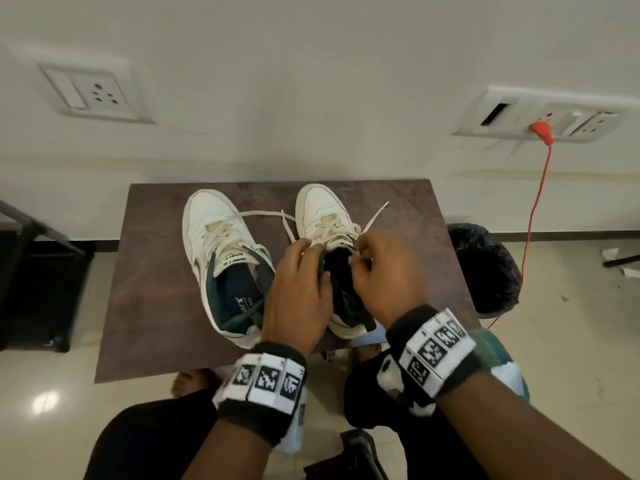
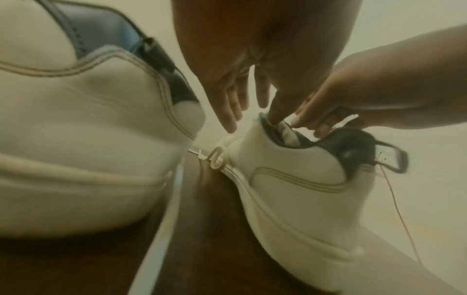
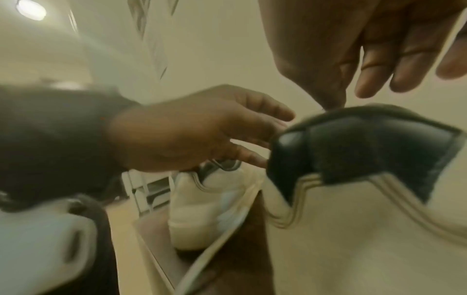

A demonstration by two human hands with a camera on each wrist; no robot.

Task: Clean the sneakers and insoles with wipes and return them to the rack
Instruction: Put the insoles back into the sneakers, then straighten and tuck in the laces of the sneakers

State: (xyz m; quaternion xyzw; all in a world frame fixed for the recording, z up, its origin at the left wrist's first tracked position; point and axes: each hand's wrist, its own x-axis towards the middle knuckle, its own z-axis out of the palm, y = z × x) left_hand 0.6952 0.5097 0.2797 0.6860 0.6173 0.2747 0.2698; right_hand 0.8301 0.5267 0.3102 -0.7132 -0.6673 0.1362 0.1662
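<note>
Two white sneakers stand side by side on a brown table [image 1: 156, 271]. The left sneaker [image 1: 221, 258] [image 2: 76, 139] has its dark teal insole lying inside. Both hands work at the mouth of the right sneaker [image 1: 322, 216] [image 2: 290, 179] [image 3: 353, 229]. A dark insole [image 1: 341, 275] arches up out of its opening. My right hand [image 1: 377, 271] [image 2: 353, 99] pinches the insole's upper edge with curled fingers. My left hand [image 1: 298, 292] [image 2: 235, 89] [image 3: 189, 135] has its fingers fairly straight and its thumb pressed down inside the collar. The forepart of the insole is hidden in the shoe.
A bin lined with a black bag [image 1: 485, 268] stands right of the table. An orange cable [image 1: 533, 209] hangs from a wall socket above it. A dark frame [image 1: 31, 258] stands on the floor at the left. My knees are at the table's near edge.
</note>
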